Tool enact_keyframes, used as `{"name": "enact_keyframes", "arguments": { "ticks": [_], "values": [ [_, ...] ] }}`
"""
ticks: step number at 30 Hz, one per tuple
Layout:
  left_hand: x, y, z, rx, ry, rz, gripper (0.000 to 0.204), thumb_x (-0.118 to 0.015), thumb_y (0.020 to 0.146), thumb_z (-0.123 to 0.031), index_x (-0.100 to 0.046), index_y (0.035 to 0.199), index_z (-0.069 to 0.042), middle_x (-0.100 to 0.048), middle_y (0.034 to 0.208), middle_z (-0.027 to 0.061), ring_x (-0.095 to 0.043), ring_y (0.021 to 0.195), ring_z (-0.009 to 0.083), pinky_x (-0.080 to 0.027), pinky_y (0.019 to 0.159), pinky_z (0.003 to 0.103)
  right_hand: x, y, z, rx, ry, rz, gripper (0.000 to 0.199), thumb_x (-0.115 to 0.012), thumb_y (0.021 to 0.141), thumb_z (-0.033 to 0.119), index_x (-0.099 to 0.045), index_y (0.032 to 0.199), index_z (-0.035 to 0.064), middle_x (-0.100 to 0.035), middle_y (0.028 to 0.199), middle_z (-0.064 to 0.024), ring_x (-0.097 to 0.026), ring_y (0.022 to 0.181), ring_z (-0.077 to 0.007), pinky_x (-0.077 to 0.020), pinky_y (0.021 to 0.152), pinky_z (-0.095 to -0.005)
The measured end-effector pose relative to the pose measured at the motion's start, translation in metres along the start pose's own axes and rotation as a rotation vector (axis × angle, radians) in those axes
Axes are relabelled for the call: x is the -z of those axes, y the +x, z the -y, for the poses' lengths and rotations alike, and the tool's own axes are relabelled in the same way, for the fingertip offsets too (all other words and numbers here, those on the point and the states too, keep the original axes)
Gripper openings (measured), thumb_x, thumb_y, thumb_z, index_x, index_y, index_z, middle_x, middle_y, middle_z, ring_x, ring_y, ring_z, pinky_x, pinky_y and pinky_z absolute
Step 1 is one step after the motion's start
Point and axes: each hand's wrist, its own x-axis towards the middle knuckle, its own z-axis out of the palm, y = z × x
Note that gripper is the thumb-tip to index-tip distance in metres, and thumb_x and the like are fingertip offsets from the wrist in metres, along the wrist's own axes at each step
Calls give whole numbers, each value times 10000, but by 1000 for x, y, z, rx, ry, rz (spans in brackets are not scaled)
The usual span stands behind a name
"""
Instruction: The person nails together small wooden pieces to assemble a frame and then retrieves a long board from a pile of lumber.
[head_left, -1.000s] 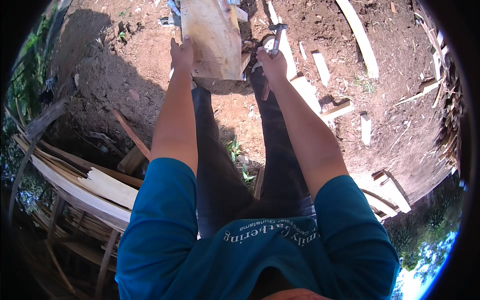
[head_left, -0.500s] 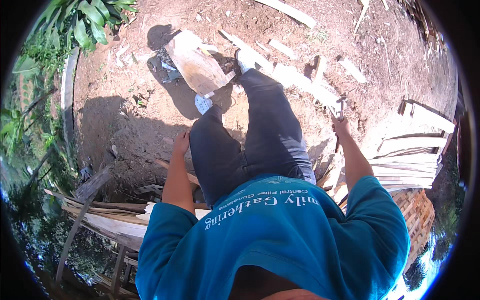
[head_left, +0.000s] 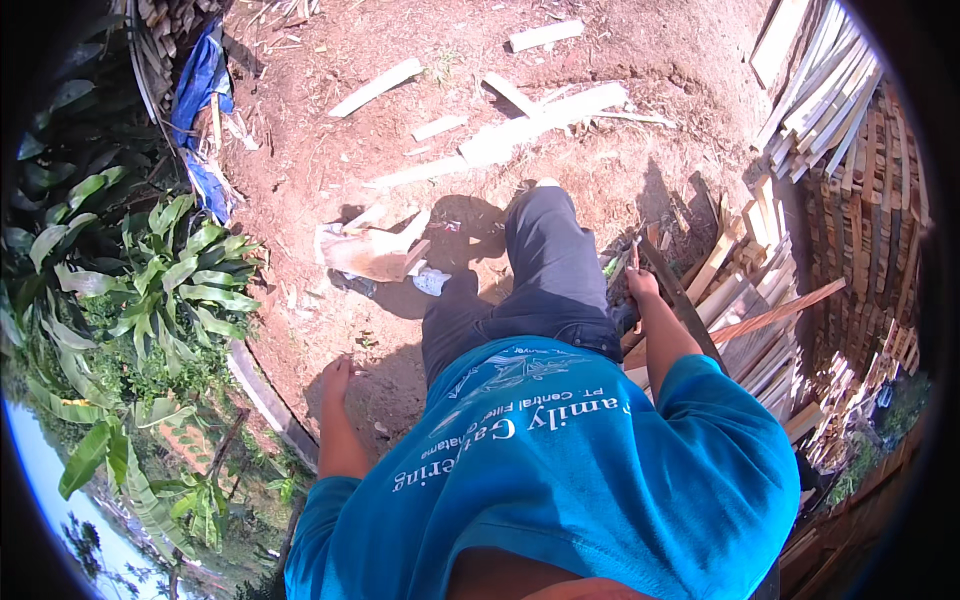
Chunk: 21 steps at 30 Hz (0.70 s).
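My left hand [head_left: 338, 374] hangs beside my left leg over bare soil, fingers loosely bent and a little apart, with nothing seen in it. At my right side, my right hand [head_left: 642, 284] is closed around a slim tool [head_left: 635, 254]; its narrow end sticks up past the fingers, and its kind is too small to make out. A long dark plank [head_left: 684, 308] slants just right of that hand. By my left shoe [head_left: 431, 281] lies a broad piece of wood [head_left: 372, 252] with smaller offcuts against it.
Pale wood slabs [head_left: 540, 122] lie scattered on the soil ahead. On the right are a heap of split wood [head_left: 765, 325] and tall stacked battens [head_left: 870, 200]. Leafy plants [head_left: 165, 280], a curb [head_left: 268, 398] and a blue tarp [head_left: 201, 90] line the left.
My view has turned to the right, and the ground pieces now sit further left. The wood heap on the right has come closer. My right hand still grips the slim tool.
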Motion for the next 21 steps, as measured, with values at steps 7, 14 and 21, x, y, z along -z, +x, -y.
{"name": "enact_keyframes", "arguments": {
  "ticks": [7, 14, 21],
  "values": [
    [35, 106, -240, -287, 152, 43, 406, -602, 985, -300, -655, 698, -18, -582, 572, 29, -508, 530, 118, -411, 549, 333, 69, 113, 13, -108, 206, 164, 315, -589, 989, 370, -635, 884, 77, -535, 640, -12, -503, 487, -143, -432, 457, -328],
    [0, 63, -530, -305, 46, 125, 389, -582, 1017, -226, -637, 701, -8, -604, 629, -4, -488, 561, 81, -426, 592, 294, 141, 241, 89, -115, 579, 101, 308, -539, 1029, 327, -529, 821, 101, -465, 612, -15, -480, 475, -161, -419, 427, -322],
    [-6, -16, -587, -139, 325, 328, 402, -621, 981, -356, -694, 826, 8, -687, 719, 74, -655, 662, 159, -529, 679, 335, 212, 222, 199, -314, 426, 301, 302, -579, 992, 336, -661, 1034, 49, -519, 608, -47, -493, 451, -185, -391, 422, -348]
  ]
}}
